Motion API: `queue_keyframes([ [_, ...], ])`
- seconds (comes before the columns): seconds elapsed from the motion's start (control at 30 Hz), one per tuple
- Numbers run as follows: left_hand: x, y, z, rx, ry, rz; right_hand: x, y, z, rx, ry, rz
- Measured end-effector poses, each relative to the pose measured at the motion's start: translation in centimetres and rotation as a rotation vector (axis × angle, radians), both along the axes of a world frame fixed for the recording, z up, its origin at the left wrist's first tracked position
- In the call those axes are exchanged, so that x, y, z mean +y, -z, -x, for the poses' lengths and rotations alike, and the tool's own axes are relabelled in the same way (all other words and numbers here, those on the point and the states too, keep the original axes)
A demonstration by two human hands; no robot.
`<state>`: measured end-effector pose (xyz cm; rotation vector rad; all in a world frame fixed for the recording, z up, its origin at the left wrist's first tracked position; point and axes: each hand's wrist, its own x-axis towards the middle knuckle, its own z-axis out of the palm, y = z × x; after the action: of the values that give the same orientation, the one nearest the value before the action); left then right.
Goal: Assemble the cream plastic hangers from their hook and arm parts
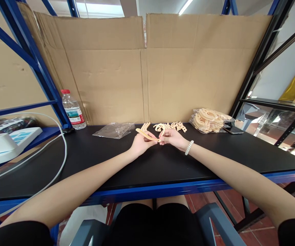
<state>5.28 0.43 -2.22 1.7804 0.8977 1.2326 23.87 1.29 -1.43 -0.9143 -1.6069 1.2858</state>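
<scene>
Near the middle of the black tabletop (163,167), my left hand (141,143) is closed on a long, curved, light wooden strip (147,135). My right hand (172,138), with a beaded band on the wrist, pinches a smaller curved wooden piece (161,129). The two pieces meet or nearly meet between my fingertips; the exact joint is too small to tell. Just behind my left hand lie a few slim curved strips (145,126). Several small wooden pieces (178,126) lie in a row behind my right hand.
A flat clear plastic bag (115,130) lies left of my hands. A bag of wooden pieces (209,120) and a dark phone (233,130) are at the right. A water bottle (73,111), a power strip (22,145) and a white cable (65,150) are at the left. Cardboard (106,75) stands behind.
</scene>
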Motion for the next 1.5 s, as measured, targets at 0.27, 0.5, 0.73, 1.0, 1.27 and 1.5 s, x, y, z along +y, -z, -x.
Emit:
queue_keyframes([
  [0.27,-0.3,0.1,-0.3,-0.056,-0.023,0.095,-0.3,0.1,0.4,0.014,0.049,-0.087],
  [0.5,-0.9,-0.7,-0.6,-0.199,-0.057,0.237,-0.5,0.0,0.3,0.054,0.047,-0.047],
  [0.73,-1.1,-1.1,-0.8,-0.186,-0.063,0.305,0.0,0.1,0.1,0.04,0.016,-0.038],
  [1.0,-1.0,-1.2,-0.3,-0.038,0.085,0.317,0.0,0.4,0.1,0.109,-0.081,-0.008],
  [1.27,-0.7,-1.5,-0.1,-0.212,0.045,0.453,2.9,-1.1,-4.0,-0.151,0.195,-0.446],
  [1.5,-0.8,-1.6,-0.2,-0.21,0.028,0.456,6.2,-0.3,-8.1,-0.843,0.188,-0.864],
])
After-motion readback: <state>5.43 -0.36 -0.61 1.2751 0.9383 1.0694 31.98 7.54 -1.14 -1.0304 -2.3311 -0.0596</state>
